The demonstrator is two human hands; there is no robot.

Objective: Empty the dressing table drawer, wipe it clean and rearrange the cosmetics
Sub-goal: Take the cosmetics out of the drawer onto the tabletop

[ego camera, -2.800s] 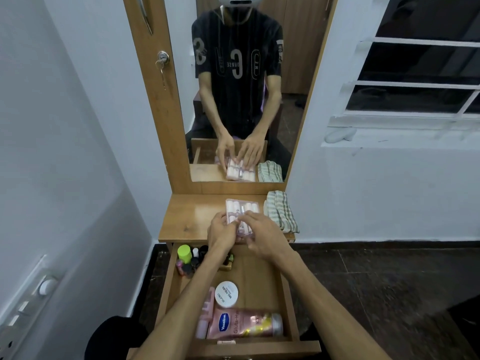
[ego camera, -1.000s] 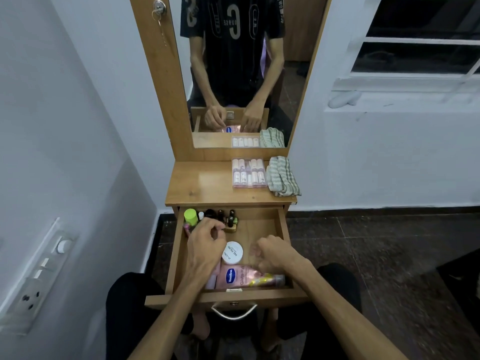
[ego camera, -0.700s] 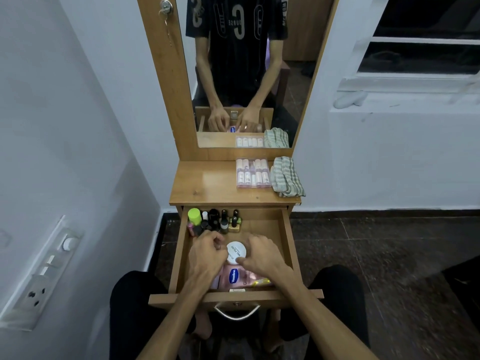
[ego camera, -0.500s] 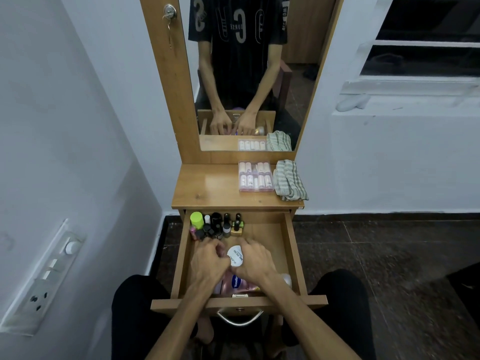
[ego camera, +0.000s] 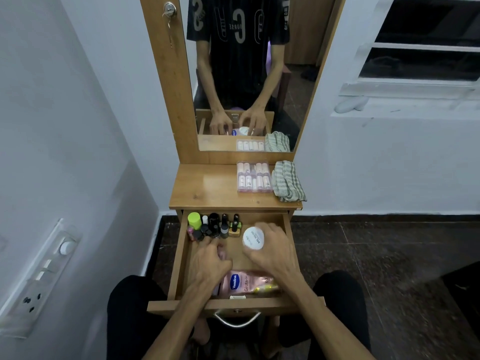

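- Head view, drawer (ego camera: 181,258): pulled fully out under the bench (ego camera: 207,188), still holding most of the cosmetics.
- Right hand (ego camera: 272,252): fingers curled round a white round jar (ego camera: 253,238), held just above the drawer floor toward the back right corner. Lid print is partly legible; it seems to read "NAIL POLISH", the rest too small.
- Left hand (ego camera: 210,261): fingers bent down onto a small pink item against the drawer floor; whether it is actually gripped cannot be told.
- Pink lotion bottle (ego camera: 246,283): lying flat at the drawer front, labelled "Vaseline" and "Gluta-H…".
- Small bottles (ego camera: 215,226): standing crowded along the back left.
- Clear case of tubes (ego camera: 254,176) and striped cloth (ego camera: 288,181): on the bench, side by side.
- Handling note: lift the jar level and set it on bare bench left of the case, keeping the cloth free for wiping.
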